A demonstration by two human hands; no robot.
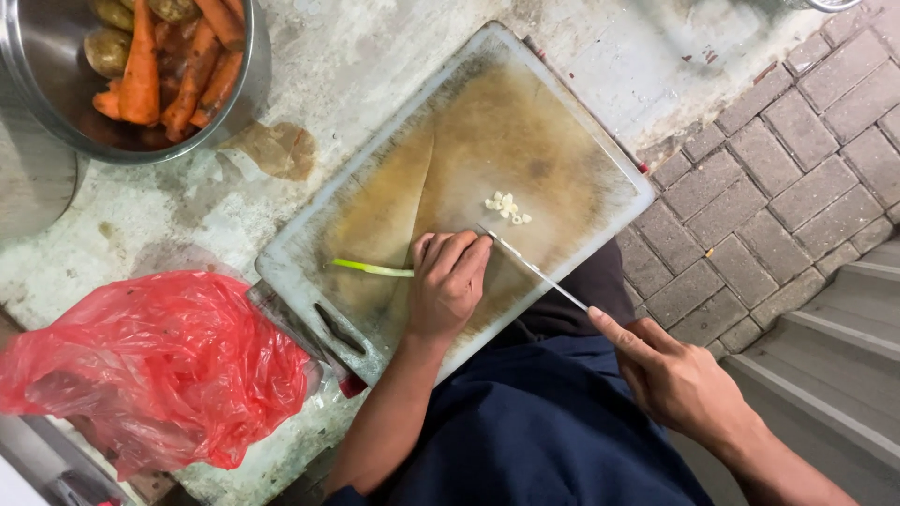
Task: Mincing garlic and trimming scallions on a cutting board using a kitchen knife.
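Left hand (448, 286) pinning green stalk (371, 269) on cutting board (581, 150), right hand (677, 379) gripping knife (534, 270)

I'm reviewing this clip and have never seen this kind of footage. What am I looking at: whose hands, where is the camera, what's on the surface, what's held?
One camera sits on a person's head, looking down at their own bare hands; no machine. The left hand pins a green onion stalk on a stained white cutting board. The right hand holds a knife, its blade beside the left fingers. Small cut pieces lie on the board. Nearby: a metal bowl of carrots and potatoes, and a red plastic bag.
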